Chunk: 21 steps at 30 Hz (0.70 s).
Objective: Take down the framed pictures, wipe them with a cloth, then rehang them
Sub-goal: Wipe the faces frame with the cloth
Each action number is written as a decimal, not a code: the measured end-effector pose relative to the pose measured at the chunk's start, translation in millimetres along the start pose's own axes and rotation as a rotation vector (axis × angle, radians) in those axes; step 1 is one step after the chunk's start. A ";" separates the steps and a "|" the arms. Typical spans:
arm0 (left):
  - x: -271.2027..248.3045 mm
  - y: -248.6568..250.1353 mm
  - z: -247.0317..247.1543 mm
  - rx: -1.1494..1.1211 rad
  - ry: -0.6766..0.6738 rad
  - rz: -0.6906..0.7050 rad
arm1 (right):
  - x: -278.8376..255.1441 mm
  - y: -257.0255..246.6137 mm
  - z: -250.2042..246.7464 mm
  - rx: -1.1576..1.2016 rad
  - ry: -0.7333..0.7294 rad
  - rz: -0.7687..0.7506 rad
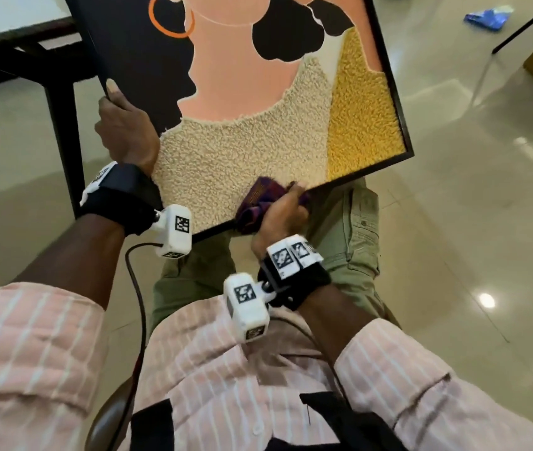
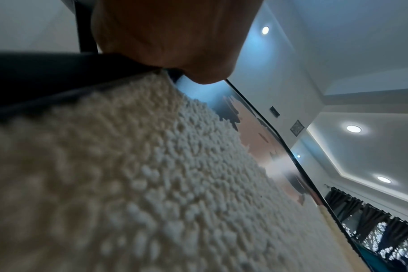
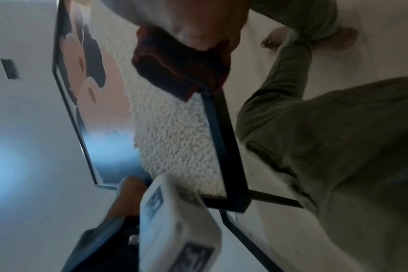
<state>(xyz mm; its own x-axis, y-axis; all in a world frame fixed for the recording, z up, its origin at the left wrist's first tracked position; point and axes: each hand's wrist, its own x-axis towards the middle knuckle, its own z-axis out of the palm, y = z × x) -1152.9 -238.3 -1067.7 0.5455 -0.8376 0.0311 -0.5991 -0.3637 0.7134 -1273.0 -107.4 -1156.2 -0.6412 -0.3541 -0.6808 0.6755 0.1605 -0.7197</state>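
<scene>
The right hand (image 1: pixel 279 216) is pinching the cloth (image 1: pixel 260 203) on the picture (image 1: pixel 248 102); the left hand (image 1: pixel 125 128) is gripping its edge. Better to be wiping lightly away from this grip.

Dark table (image 1: pixel 63 102) beside left hand (image 1: pixel 125 125)

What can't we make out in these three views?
- Top of the picture: cut off by the head view's upper edge.
- Left hand fingers: behind the frame; the left wrist view shows only the palm, close up.
- Right hand fingertips: buried in the cloth; the right wrist view is motion-blurred.
- Picture's back and hanger: never shown.
</scene>
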 end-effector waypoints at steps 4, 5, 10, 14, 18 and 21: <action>-0.7 -8.0 3.6 -0.017 0.002 0.027 | 9.1 -21.0 -7.0 0.049 0.037 0.012; -2.8 -9.4 6.7 -0.029 0.006 0.029 | 17.3 -29.4 -9.4 0.097 0.060 0.016; -5.1 -2.5 9.3 -0.041 0.012 0.011 | -10.5 -6.9 1.9 -0.065 0.039 0.032; 8.1 -9.0 3.1 -0.009 -0.029 0.076 | -29.9 21.6 -6.3 -0.289 -0.118 0.031; 2.7 -3.9 9.6 -0.027 0.004 0.032 | 3.5 20.0 -15.3 -0.322 -0.172 -0.013; -6.3 3.3 16.3 -0.073 0.043 -0.017 | 7.1 29.7 -14.9 -0.244 -0.280 0.115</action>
<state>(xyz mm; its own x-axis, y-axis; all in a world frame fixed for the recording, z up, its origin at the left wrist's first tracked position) -1167.8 -240.8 -1076.9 0.5806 -0.8128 0.0474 -0.5460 -0.3456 0.7632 -1262.9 -91.4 -1184.4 -0.4195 -0.5532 -0.7197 0.6091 0.4163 -0.6750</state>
